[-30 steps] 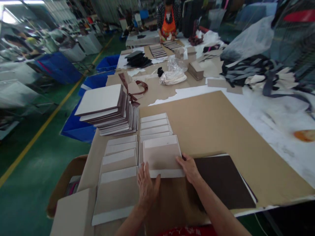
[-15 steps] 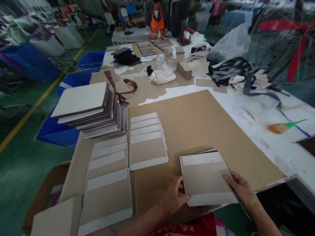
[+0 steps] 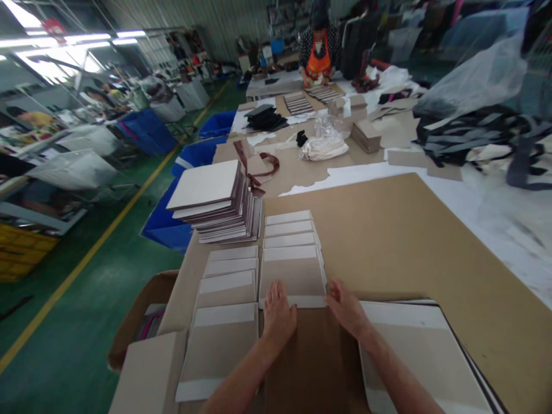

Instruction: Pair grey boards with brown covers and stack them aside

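Observation:
My left hand lies flat with its fingers stretched onto the near edge of the front grey-and-white card. That card heads a column of overlapping cards. My right hand rests with open fingers at the same card's near right corner. A second column of cards lies just left of it. At the lower right, beside my right forearm, another card lies on dark sheets. All of this rests on a brown cardboard sheet.
A stack of dark-edged boards stands behind the card columns, with a brown ribbon next to it. An open carton sits at the lower left and blue bins on the floor. A person in an orange apron works at the far end. Dark strips pile up at the right.
Both hands let go of the card they had carried to the right onto the dark sheets. They have come back left to the front card of the column.

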### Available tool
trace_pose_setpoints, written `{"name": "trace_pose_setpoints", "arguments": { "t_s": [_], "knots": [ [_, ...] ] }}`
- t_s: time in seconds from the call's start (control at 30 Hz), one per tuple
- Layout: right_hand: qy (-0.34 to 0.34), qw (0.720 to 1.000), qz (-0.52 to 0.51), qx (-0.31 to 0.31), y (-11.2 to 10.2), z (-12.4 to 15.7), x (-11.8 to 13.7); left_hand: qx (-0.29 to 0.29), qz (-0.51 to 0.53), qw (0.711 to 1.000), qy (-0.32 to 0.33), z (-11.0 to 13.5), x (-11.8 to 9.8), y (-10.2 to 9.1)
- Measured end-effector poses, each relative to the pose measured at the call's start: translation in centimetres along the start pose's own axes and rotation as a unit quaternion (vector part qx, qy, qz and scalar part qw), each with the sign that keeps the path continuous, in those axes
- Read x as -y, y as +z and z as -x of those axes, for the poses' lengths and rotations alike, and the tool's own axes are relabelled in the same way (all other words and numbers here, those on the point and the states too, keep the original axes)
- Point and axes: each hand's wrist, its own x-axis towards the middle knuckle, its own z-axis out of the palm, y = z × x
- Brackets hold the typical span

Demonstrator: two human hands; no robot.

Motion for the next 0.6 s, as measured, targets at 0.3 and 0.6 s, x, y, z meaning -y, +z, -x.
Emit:
{"name": "trace_pose_setpoints", "arguments": {
  "t_s": [0.3, 0.6],
  "knots": [
    [0.109, 0.993, 0.002, -0.047, 2.7, -2.0, -0.3, 0.013, -0.08, 0.996, 0.038, 0.6, 1.0, 0.3],
    [0.042, 0.979, -0.179, 0.085, 2.3, -1.0, 5.8, -0.088, -0.105, 0.989, 0.053, 1.3, -1.7, -1.0]
  ]
}}
